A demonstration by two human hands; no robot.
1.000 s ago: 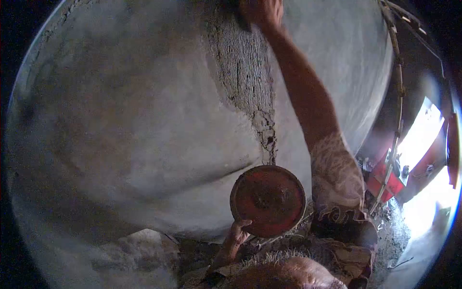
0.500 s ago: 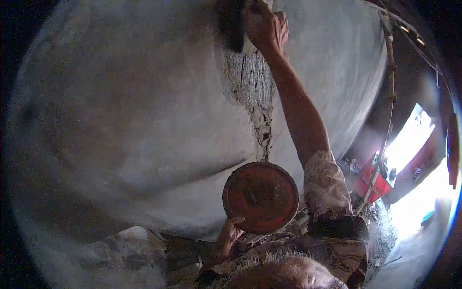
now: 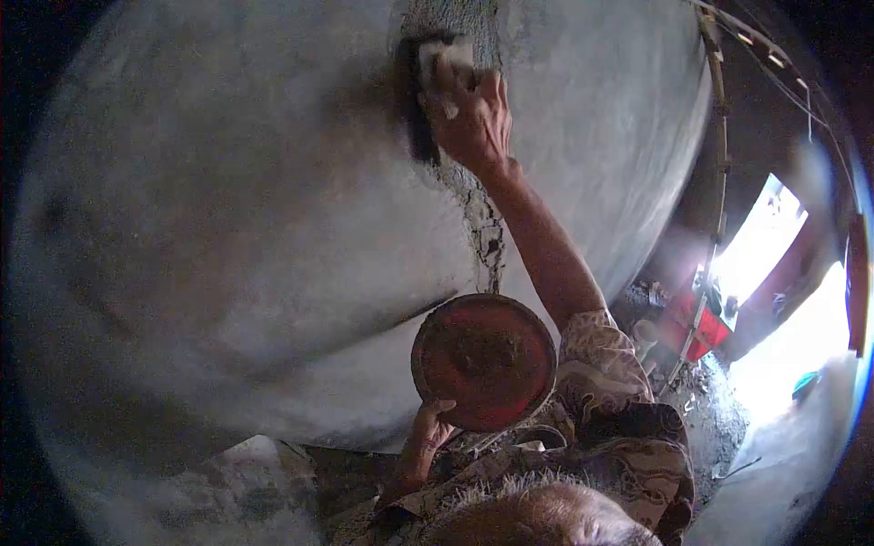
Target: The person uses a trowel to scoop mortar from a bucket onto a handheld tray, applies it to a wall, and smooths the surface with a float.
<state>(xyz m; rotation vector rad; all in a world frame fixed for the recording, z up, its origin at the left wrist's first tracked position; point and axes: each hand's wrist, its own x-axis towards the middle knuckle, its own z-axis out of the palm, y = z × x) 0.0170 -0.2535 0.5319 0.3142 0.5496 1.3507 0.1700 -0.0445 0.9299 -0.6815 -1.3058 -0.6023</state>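
Observation:
My right hand [image 3: 475,120] is raised to the grey wall [image 3: 273,200], its fingers closed around a pale, block-like plastering float [image 3: 457,55]. The float lies against a rough, ridged strip of wall, and a dark band shows along its left side. Below the hand, a cracked, broken seam [image 3: 487,232] runs down the wall. My left hand [image 3: 431,428] grips the lower left rim of a round reddish dish [image 3: 539,364], thumb over the edge. A dark lump that looks like mortar [image 3: 487,350] sits in the dish.
Bamboo-like poles [image 3: 721,173] stand at the right. Beyond them are a red object [image 3: 696,323], bright openings and rubble-strewn ground [image 3: 706,423]. A pale sheet or slab [image 3: 255,478] lies at the lower left.
My right hand has moved down the wall with the float, and rough surface now shows above it. The dish in my left hand has shifted slightly left and up.

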